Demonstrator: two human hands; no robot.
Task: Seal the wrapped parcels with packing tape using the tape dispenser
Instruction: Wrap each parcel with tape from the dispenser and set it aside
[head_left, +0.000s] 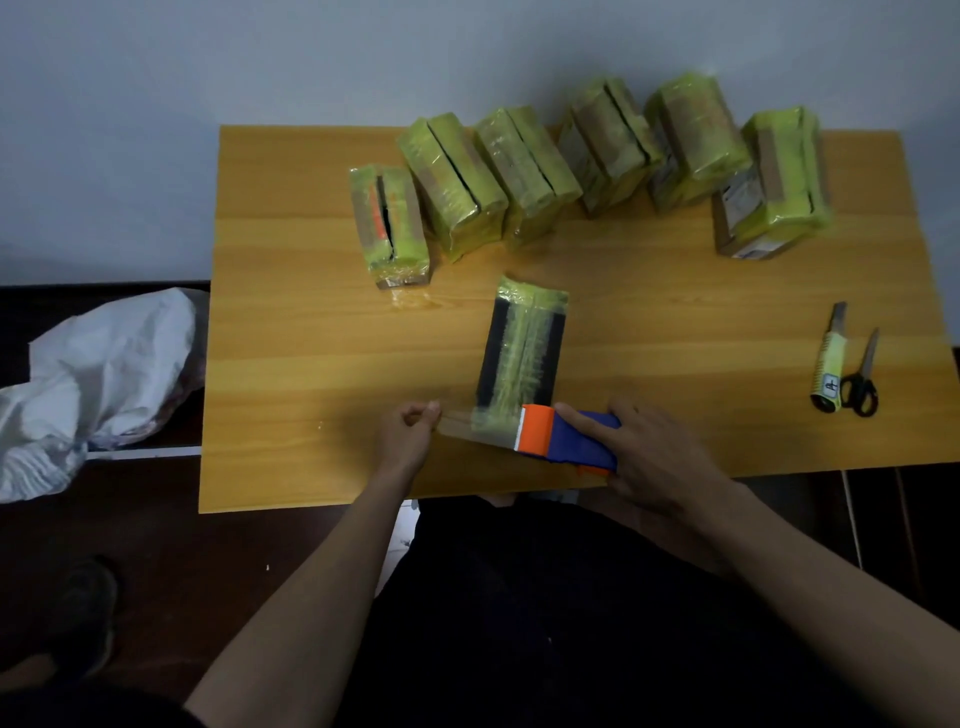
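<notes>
A dark parcel with yellow-green tape along its top (522, 349) lies in the middle of the wooden table (291, 332). My right hand (660, 457) grips the orange and blue tape dispenser (569, 435) at the parcel's near end. A strip of clear tape (467, 425) stretches from the dispenser to the left. My left hand (408, 439) pinches the free end of that strip just above the table. Several parcels wrapped in yellow-green tape (524, 171) stand in a row along the table's far side.
A utility knife (830, 364) and black-handled scissors (862, 376) lie near the table's right edge. A white crumpled bag (98, 374) sits on the dark surface left of the table. A shoe (85, 613) shows on the floor at lower left.
</notes>
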